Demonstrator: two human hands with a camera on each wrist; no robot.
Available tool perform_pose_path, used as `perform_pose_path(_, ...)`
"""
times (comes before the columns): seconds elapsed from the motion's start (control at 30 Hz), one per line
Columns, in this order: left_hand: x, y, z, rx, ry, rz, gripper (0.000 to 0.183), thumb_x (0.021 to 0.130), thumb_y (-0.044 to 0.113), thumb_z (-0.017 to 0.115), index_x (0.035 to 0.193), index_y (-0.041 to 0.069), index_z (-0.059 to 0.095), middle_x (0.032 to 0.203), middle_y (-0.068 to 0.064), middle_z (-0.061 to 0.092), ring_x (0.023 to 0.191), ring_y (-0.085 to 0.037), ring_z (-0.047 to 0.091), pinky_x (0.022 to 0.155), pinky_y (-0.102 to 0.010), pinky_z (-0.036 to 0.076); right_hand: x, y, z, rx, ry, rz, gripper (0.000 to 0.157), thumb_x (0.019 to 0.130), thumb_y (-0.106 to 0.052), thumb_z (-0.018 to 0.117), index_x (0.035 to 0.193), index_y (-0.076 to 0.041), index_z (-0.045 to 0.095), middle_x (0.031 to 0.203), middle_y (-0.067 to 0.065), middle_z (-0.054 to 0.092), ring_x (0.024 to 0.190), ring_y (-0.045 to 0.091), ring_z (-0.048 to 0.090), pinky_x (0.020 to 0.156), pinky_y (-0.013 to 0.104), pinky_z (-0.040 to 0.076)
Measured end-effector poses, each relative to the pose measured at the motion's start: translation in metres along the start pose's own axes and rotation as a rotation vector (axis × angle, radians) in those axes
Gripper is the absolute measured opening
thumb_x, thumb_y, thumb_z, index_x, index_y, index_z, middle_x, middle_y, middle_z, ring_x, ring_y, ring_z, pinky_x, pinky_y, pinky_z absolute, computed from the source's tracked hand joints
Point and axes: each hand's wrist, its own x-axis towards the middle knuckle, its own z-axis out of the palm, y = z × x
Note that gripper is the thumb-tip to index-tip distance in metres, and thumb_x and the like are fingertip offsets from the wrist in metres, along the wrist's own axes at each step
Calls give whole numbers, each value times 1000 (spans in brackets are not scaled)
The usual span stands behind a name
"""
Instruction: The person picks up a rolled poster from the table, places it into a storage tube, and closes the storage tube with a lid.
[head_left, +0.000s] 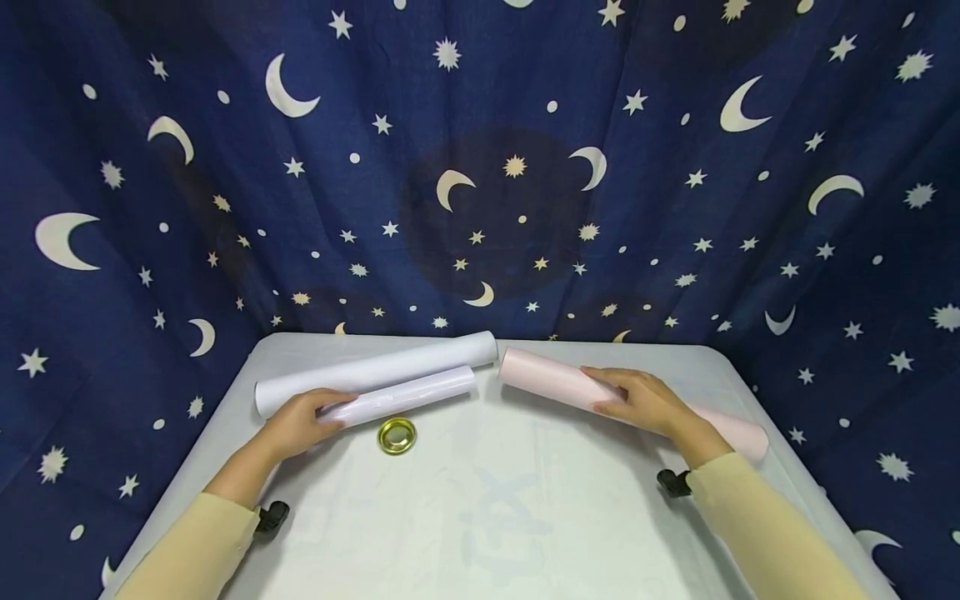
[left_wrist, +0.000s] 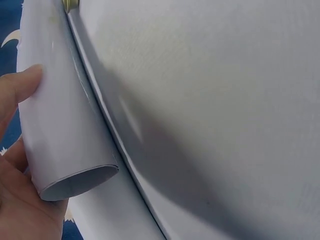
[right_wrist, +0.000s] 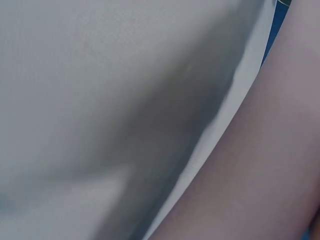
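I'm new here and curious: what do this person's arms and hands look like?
The left sleeve and right sleeve are plain pale yellow. A small black device shows at each sleeve's end. The left hand and right hand wear no gloves.

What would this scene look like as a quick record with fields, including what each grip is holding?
left grip: holds one end of the shorter white roll
right grip: holds the pink roll partway along
behind shorter roll: longer white roll
in front of shorter roll: round gold-coloured dish
surface: white-covered table
backdrop: navy curtain with pale moons and stars
sleeves: pale yellow
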Motion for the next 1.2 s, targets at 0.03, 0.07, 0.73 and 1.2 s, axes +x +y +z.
perform_pose_path(0.03,-1,0,0,-8,3,-3,44,84,4,79,126,9,70,124,-13,68,120,-36,60,100,-54,47,-1,-1,0,2,1,-1,68,84,-55,76,145,-34,54,136,1,63,105,19,63,88,46,52)
perform_pose_path(0.07,-2,1,-1,-13,6,-7,43,84,4,79,126,9,70,124,-13,68,120,-36,60,100,-53,47,-1,-1,0,3,1,-3,68,84,-55,76,145,-34,55,136,1,63,107,20,63,89,47,52)
perform_pose_path(0.73,2,17,-19,-71,35,-42,41,85,11,81,125,13,72,127,-14,67,121,-34,59,99,-52,47,-5,-15,-13,23,25,-100,68,79,-40,85,141,-26,60,136,1,63,122,27,60,97,50,50)
perform_pose_path(1.2,8,28,-21,-92,-37,-73,41,85,14,81,125,17,72,128,-9,67,122,-27,58,99,-48,48,-3,-25,-14,35,26,-139,69,78,-40,86,141,-28,60,134,-1,64,118,21,62,91,44,52)
